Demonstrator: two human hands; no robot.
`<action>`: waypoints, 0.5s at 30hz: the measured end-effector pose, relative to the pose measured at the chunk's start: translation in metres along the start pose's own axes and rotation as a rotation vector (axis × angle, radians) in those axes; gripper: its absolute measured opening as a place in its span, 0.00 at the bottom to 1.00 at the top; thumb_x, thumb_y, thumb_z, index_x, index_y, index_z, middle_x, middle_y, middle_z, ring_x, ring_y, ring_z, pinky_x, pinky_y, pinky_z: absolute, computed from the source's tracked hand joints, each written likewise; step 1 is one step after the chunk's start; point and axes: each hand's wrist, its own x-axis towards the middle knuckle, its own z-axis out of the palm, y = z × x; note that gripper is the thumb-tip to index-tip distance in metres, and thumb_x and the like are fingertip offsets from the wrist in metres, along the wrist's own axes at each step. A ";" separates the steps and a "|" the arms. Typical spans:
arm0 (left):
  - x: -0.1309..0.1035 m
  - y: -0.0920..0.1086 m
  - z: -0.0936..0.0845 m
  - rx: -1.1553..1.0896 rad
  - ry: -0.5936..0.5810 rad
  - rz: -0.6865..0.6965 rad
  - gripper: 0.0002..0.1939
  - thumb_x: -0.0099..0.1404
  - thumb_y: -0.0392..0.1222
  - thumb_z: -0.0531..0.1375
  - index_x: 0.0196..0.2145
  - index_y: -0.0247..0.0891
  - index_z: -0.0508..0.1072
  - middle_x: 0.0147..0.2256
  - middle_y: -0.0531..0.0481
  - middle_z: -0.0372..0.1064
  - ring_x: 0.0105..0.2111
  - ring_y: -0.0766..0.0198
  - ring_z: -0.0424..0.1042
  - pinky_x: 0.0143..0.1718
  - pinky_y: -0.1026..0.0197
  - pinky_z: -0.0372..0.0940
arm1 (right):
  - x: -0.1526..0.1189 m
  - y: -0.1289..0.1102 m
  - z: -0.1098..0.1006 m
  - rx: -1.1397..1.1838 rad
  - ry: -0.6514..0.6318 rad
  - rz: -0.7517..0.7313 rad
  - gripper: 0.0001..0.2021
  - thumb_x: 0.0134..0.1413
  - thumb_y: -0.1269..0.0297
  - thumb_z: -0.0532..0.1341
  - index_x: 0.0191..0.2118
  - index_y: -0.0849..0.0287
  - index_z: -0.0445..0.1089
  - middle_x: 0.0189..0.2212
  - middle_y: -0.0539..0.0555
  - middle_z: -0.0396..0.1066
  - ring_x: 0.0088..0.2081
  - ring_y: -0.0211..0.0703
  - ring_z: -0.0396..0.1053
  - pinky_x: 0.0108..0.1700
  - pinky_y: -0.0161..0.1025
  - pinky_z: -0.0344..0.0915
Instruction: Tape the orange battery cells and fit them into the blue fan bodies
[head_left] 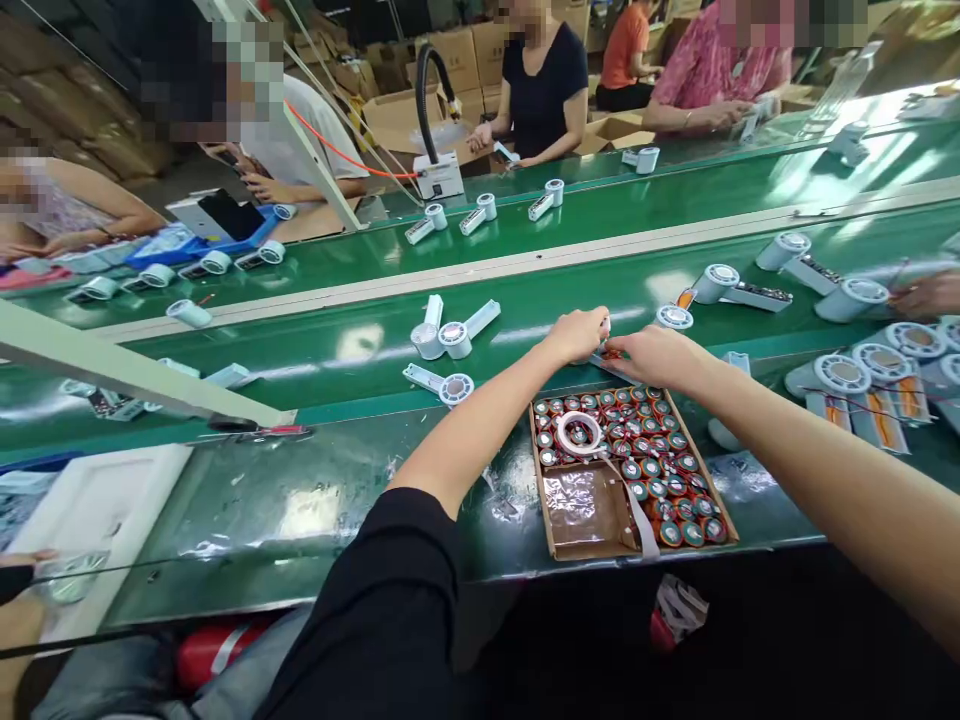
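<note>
My left hand (579, 335) is closed on a pale fan housing (619, 372), mostly hidden under both hands beyond the cardboard tray. Beside it, my right hand (654, 356) pinches thin red wires (613, 353) at the housing. Just below my hands lies the shallow cardboard tray (550, 545), filled with green-topped battery cells (670, 533) with red wires. A roll of white tape (579, 433) rests on the cells, its loose end trailing over the tray's bare corner. Right of my hands are a round fan head (674, 317) and another fan with its handle uncovered (721, 284).
Pale fan parts (454, 340) lie on the green conveyor belt (337, 345) ahead. Several fan bodies (841, 375) crowd the right side, where another person's hand (930, 297) reaches in. A slanted metal post (142, 365) crosses the left. Co-workers sit along the far belt.
</note>
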 end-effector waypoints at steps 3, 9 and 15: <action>-0.004 0.005 0.001 -0.040 0.008 -0.010 0.15 0.79 0.45 0.52 0.52 0.37 0.74 0.44 0.46 0.76 0.42 0.60 0.75 0.43 0.58 0.69 | 0.007 -0.010 -0.009 -0.039 -0.136 0.016 0.21 0.66 0.55 0.57 0.56 0.57 0.77 0.42 0.66 0.80 0.41 0.58 0.78 0.42 0.47 0.67; -0.004 0.014 -0.009 -0.072 0.027 -0.099 0.16 0.76 0.49 0.57 0.54 0.37 0.73 0.47 0.44 0.75 0.44 0.57 0.76 0.47 0.52 0.72 | 0.009 -0.009 -0.038 0.015 -0.110 0.047 0.13 0.58 0.61 0.65 0.46 0.60 0.82 0.41 0.65 0.81 0.44 0.59 0.78 0.48 0.48 0.70; -0.029 -0.001 -0.039 -0.073 0.106 -0.255 0.21 0.74 0.41 0.54 0.62 0.35 0.66 0.55 0.30 0.73 0.55 0.44 0.74 0.53 0.47 0.68 | -0.095 -0.026 -0.035 0.425 0.480 0.189 0.21 0.74 0.58 0.51 0.58 0.60 0.75 0.56 0.61 0.77 0.53 0.50 0.76 0.57 0.44 0.69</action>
